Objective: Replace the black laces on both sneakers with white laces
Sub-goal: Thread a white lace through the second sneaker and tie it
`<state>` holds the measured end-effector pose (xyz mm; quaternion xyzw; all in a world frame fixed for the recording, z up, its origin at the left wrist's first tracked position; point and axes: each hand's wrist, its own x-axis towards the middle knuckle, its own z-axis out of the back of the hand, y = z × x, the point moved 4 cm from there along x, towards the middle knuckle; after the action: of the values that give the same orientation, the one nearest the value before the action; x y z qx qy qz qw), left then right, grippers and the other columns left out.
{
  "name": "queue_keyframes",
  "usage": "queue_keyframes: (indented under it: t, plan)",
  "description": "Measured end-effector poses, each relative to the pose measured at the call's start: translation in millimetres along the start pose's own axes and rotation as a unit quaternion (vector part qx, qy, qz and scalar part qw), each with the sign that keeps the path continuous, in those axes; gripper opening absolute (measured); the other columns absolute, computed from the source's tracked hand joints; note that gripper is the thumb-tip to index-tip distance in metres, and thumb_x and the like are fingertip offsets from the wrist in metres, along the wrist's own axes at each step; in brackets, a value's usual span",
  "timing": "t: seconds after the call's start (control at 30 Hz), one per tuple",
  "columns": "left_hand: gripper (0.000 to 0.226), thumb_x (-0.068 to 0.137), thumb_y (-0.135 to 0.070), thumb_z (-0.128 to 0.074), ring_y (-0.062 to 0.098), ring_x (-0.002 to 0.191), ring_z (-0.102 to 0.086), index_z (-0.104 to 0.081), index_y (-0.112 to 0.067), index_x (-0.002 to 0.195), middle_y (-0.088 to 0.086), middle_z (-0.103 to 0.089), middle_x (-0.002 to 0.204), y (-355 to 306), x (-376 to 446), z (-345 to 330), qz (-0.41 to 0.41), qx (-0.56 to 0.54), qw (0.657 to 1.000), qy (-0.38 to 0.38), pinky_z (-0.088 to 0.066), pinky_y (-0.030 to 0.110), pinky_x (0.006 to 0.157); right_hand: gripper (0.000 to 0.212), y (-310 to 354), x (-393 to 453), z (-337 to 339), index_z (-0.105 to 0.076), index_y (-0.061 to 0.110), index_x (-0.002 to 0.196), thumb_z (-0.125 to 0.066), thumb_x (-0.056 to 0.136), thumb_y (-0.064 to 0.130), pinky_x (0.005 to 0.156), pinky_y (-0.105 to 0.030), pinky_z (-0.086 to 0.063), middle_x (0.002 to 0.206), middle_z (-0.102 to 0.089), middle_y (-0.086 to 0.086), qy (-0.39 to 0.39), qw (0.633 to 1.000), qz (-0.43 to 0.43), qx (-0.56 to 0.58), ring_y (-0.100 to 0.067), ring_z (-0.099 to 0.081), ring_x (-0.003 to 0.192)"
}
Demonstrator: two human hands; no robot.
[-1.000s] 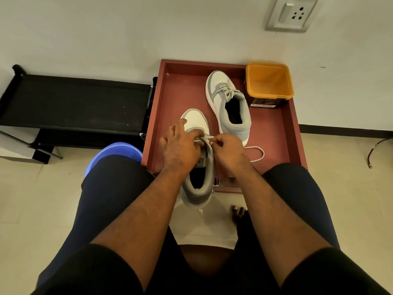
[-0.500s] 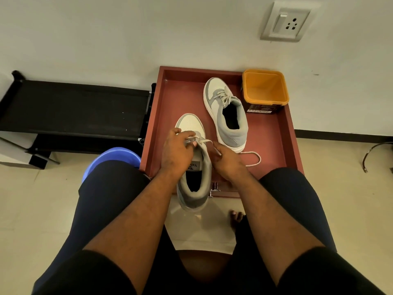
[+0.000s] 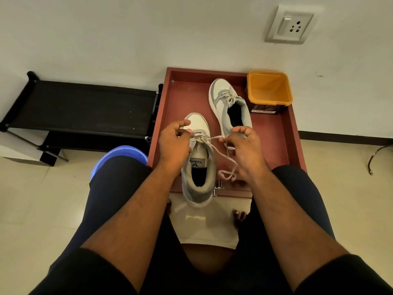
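White lace (image 3: 221, 155) already runs through both sneakers, as far as can be seen, and no black lace shows anywhere, so the swap looks close to finished. The far sneaker (image 3: 228, 105) lies on the reddish-brown tray (image 3: 274, 145) near its far edge, just beside the orange tub (image 3: 269, 87) in the far right corner, and its white lace appears threaded and gathered over the tongue. The near sneaker (image 3: 198, 165) sits at the tray's near edge, its heel hanging past that edge toward the person's knees. The left hand (image 3: 174, 145) has its fingers curled and pinches one lace end at the top eyelets; the right hand (image 3: 246, 145) pinches the other end, drawn taut across toward it, with the slack trailing down in a loose loop onto the tray near the right wrist. Judging by this, what remains is tightening and tying off the lace on the near sneaker; whether every eyelet below is filled is hidden by the hands. Inside the near sneaker, the insole label reads "Velarro" above a small dark emblem. The tub carries a dark label with lines of small print, too fine to read. A blue bucket (image 3: 119, 154) stands off the tray's near left corner.
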<state>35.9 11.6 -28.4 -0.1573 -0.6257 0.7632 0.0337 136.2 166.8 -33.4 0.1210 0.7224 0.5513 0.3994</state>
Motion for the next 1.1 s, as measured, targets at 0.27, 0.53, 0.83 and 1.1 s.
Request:
queue_keyframes:
  t: [0.27, 0.53, 0.83, 1.1]
  plan:
    - [0.031, 0.104, -0.029, -0.039, 0.022, 0.051, -0.057, -0.045, -0.024, 0.134, -0.001, -0.074, 0.1, -10.4, -49.0, -24.1, 0.143, -0.192, 0.946, 0.22, -0.046, 0.029, 0.047, 0.027, 33.9, -44.7, -12.3, -0.068, 0.021, 0.108, -0.051, 0.094, 0.005, 0.087, -0.039, -0.039, 0.107, -0.072, -0.007, 0.211, 0.965, 0.078, 0.132, -0.019, -0.061, 0.1]
    - [0.031, 0.092, -0.023, -0.061, 0.013, 0.059, -0.054, -0.061, -0.014, 0.122, 0.006, -0.061, 0.09, -13.7, -83.6, 1.6, 0.112, -0.019, 0.919, 0.378, -0.043, 0.021, 0.05, 0.017, 23.5, -50.1, 4.8, -0.073, 0.016, 0.091, -0.07, 0.082, 0.002, 0.073, -0.02, -0.053, 0.082, -0.075, 0.003, 0.081, 0.977, 0.192, -0.035, -0.008, -0.07, 0.08]
    - [0.018, 0.094, -0.025, -0.06, 0.01, 0.052, -0.047, -0.073, -0.013, 0.092, -0.001, -0.065, 0.068, -1.1, -70.6, 27.9, 0.075, 0.055, 0.981, 0.172, -0.038, 0.022, 0.05, 0.018, 7.2, -28.7, 22.4, -0.075, 0.015, 0.098, -0.076, 0.08, 0.018, 0.074, -0.003, -0.038, 0.099, -0.047, 0.009, -0.078, 0.919, 0.23, -0.311, -0.009, -0.054, 0.098]
    - [0.01, 0.088, -0.022, -0.068, -0.004, 0.048, -0.054, -0.074, -0.014, 0.087, -0.002, -0.066, 0.064, 2.2, -58.0, 21.7, -0.002, 0.183, 0.959, 0.218, -0.043, 0.009, 0.053, 0.037, -13.2, -43.1, -19.8, -0.069, 0.031, 0.114, -0.076, 0.078, 0.034, 0.099, -0.047, -0.046, 0.107, -0.071, 0.013, 0.159, 0.858, 0.284, -0.398, -0.006, -0.063, 0.103]
